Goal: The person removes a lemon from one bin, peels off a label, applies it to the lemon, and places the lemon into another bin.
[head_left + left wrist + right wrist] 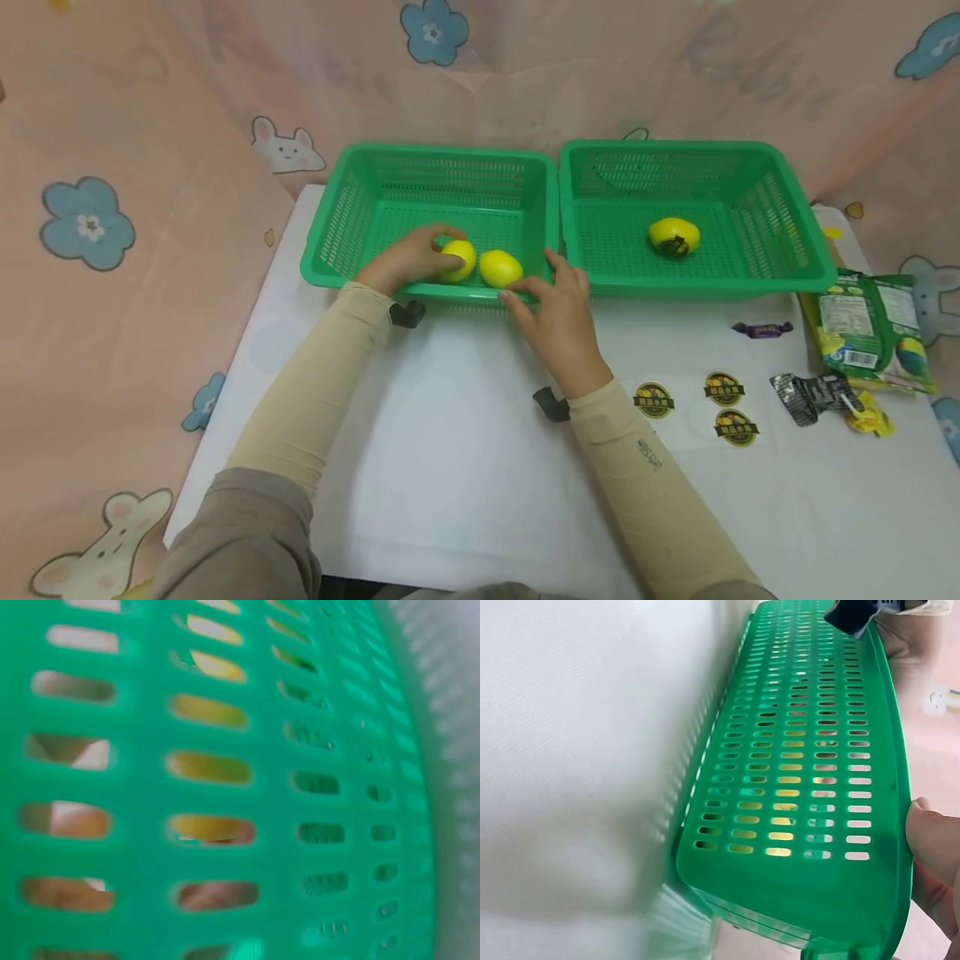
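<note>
In the head view, my left hand [415, 257] reaches over the front rim of the left green basket [429, 292], its thumb and fingers around a yellow lemon [459, 261]. A second lemon [501, 269] lies just right of it in the same basket. My right hand [561, 321] is at this basket's front right corner, fingers spread and loosely bent, fingertips right at the rim. The right wrist view shows the right thumb [936, 838] by the rim and yellow through the slots. In the left wrist view the slotted basket wall [142, 787] partly hides the fruit and hand.
To the right stands a second green basket [697, 290] with a lemon [674, 237] bearing a dark label. Several round black-and-gold stickers [654, 400] lie on the white table [465, 467]. Farther right are a purple-wrapped candy [762, 330], a black wrapper [813, 395], a yellow wrapper [870, 415] and green snack bags [870, 325].
</note>
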The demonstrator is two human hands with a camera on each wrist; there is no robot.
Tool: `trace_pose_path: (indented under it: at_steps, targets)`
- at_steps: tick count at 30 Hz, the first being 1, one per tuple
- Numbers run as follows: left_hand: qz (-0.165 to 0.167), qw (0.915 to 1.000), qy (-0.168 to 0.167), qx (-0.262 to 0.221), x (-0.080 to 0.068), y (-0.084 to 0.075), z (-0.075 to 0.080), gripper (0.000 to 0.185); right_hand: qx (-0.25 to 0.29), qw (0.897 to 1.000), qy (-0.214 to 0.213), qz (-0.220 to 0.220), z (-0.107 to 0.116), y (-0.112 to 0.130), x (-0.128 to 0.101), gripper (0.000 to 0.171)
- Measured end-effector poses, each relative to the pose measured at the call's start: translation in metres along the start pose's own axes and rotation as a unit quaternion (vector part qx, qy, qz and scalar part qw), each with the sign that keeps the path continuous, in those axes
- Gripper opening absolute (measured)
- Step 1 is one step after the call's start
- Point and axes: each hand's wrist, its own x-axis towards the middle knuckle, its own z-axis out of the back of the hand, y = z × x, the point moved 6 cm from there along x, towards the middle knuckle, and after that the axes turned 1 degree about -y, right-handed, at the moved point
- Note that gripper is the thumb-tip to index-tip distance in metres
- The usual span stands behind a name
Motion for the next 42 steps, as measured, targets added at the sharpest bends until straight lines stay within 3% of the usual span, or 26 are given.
trace_pose_path:
  at_steps: [4, 6, 8, 10, 12, 15, 17, 20, 25, 29, 31, 35, 37, 39, 42]
  targets:
    - [-0.043, 0.9934, -0.069, -0.081, -0.013, -0.011, 0.008, 0.056, -0.002, 1.0, -0.002, 0.003, 0.001, 0.0, 0.003, 0.03]
    - [-0.076, 0.9856, -0.101, -0.112, -0.035, -0.022, 0.008, 0.055, -0.004, 1.0, -0.004, 0.006, 0.001, 0.0, 0.004, 0.03]
    - [-0.103, 0.979, -0.121, -0.128, -0.067, -0.033, 0.002, 0.055, -0.008, 1.0, -0.005, 0.009, 0.001, 0.001, 0.003, 0.03]
    - [-0.114, 0.9762, -0.124, -0.136, -0.101, -0.039, -0.013, 0.055, -0.01, 1.0, -0.007, 0.011, 0.002, 0.001, 0.003, 0.031]
    - [-0.105, 0.9768, -0.12, -0.143, -0.131, -0.038, -0.035, 0.055, -0.012, 1.0, -0.008, 0.009, 0.003, 0.001, 0.003, 0.031]
    - [-0.075, 0.9809, -0.111, -0.141, -0.154, -0.022, -0.072, 0.055, -0.015, 1.0, -0.008, 0.005, 0.005, 0.001, 0.003, 0.031]
    - [-0.052, 0.9838, -0.118, -0.124, -0.155, -0.006, -0.095, 0.055, -0.015, 1.0, -0.008, 0.001, 0.007, 0.001, 0.003, 0.031]
    - [-0.036, 0.9886, -0.128, -0.07, -0.146, 0.015, -0.124, 0.053, -0.013, 1.0, -0.009, -0.002, 0.009, 0.001, 0.004, 0.031]
    - [-0.038, 0.9895, -0.137, -0.025, -0.135, 0.031, -0.145, 0.051, -0.02, 1.0, -0.01, -0.002, 0.011, 0.0, 0.004, 0.032]
    - [-0.041, 0.9883, -0.147, -0.007, -0.139, 0.027, -0.15, 0.052, -0.024, 1.0, 0.009, -0.011, 0.012, -0.003, 0.003, 0.036]
    - [-0.055, 0.9838, -0.17, 0.014, -0.145, 0.019, -0.153, 0.055, -0.018, 0.999, 0.02, -0.02, 0.018, -0.006, 0.0, 0.04]
    - [-0.128, 0.9666, -0.217, 0.046, -0.164, -0.011, -0.165, 0.055, 0.008, 0.999, 0.017, -0.045, 0.047, -0.014, -0.021, 0.043]
    - [-0.165, 0.9645, -0.198, 0.057, -0.168, -0.028, -0.18, 0.048, 0.014, 0.998, 0.0, -0.054, 0.066, -0.021, -0.041, 0.039]
    - [-0.185, 0.9686, -0.144, 0.082, -0.166, -0.041, -0.2, 0.044, -0.002, 0.997, -0.008, -0.07, 0.083, -0.03, -0.063, 0.035]
    - [-0.164, 0.9782, -0.044, 0.12, -0.153, -0.053, -0.231, 0.049, -0.038, 0.994, 0.022, -0.104, 0.097, -0.049, -0.095, 0.035]
